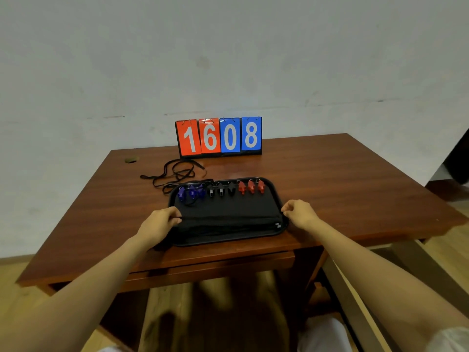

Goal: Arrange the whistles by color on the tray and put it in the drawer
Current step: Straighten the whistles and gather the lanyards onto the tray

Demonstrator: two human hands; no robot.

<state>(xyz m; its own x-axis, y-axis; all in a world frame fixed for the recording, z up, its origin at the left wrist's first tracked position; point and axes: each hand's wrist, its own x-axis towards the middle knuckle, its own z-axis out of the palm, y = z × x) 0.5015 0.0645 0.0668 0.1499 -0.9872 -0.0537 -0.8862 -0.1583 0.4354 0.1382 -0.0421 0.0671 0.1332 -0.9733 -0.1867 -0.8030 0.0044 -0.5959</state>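
**Both hands on the sorted tray**

The tray (228,240) lies on the table (330,179), near its front edge, above the drawer (210,266). Along its far rim stand the blue whistles (191,193) on the left, black whistles (221,190) in the middle and red whistles (251,186) on the right. The left hand (162,219) grips the left rim with curled fingers; the right hand (299,214) pinches the right rim. Cords (175,174) and a scoreboard (219,137) lie behind.
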